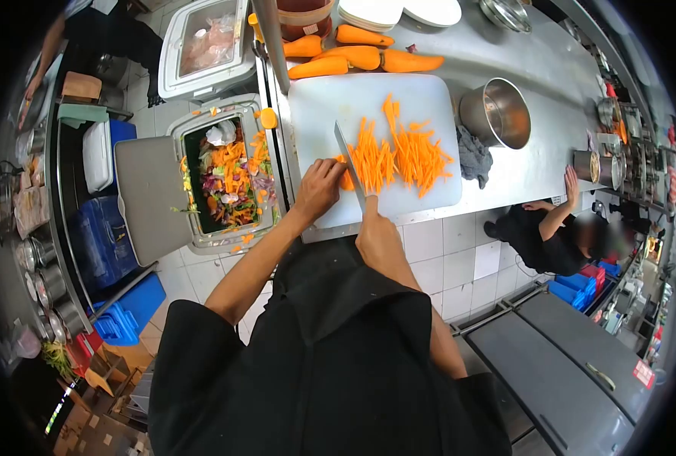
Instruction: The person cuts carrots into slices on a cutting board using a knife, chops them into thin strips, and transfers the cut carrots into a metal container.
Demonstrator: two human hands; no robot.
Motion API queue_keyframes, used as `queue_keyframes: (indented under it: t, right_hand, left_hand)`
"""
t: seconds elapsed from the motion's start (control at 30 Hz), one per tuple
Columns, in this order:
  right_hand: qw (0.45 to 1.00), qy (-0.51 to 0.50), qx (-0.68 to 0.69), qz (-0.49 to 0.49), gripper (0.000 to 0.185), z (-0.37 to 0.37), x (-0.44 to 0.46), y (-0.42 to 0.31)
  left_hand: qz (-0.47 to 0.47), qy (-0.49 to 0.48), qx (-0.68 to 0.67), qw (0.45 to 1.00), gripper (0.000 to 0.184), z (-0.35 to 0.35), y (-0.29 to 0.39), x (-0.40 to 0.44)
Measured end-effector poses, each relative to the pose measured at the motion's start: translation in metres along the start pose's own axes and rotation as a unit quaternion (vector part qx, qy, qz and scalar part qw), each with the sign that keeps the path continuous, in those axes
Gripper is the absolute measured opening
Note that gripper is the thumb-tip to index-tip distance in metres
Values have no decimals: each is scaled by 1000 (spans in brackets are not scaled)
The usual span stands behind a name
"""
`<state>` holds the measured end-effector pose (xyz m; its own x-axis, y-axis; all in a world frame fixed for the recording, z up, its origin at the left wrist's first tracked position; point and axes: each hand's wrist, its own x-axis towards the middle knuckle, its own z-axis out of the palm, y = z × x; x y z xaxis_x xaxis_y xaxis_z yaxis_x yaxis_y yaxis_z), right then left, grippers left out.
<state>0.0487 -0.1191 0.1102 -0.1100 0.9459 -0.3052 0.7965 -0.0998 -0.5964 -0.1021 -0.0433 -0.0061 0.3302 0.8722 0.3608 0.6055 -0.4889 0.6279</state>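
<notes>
My right hand (378,237) is closed round the handle of a kitchen knife (349,156), whose blade points away from me across the white cutting board (323,99). With bent fingers, my left hand (321,187) presses on a piece of carrot (345,179) just left of the blade, its underside partly hidden by the fingers. Right of the blade lie thin carrot strips (422,156), heaped over the middle of the board. Several whole peeled carrots (357,57) rest beyond the board's far edge.
A steel pot (495,112) and a grey cloth (473,156) sit right of the board. On the left stands an open bin of vegetable scraps (231,178). Another person (543,235) is at the counter's right end; a second person (114,38) is at upper left.
</notes>
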Motion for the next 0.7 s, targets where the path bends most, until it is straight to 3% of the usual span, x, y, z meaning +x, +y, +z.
queue_keyframes:
  t: [0.4, 0.63, 0.7]
  right_hand:
    - [997, 64, 14, -30, 30, 35, 23, 21]
    - [999, 33, -21, -23, 26, 15, -1, 7]
    - [997, 71, 33, -17, 27, 39, 10, 23]
  left_hand:
    - [-5, -2, 10, 1000, 29, 0, 1, -7]
    - [-10, 3, 5, 1000, 30, 2, -2, -5]
    - [-14, 0, 5, 1000, 30, -1, 0, -5]
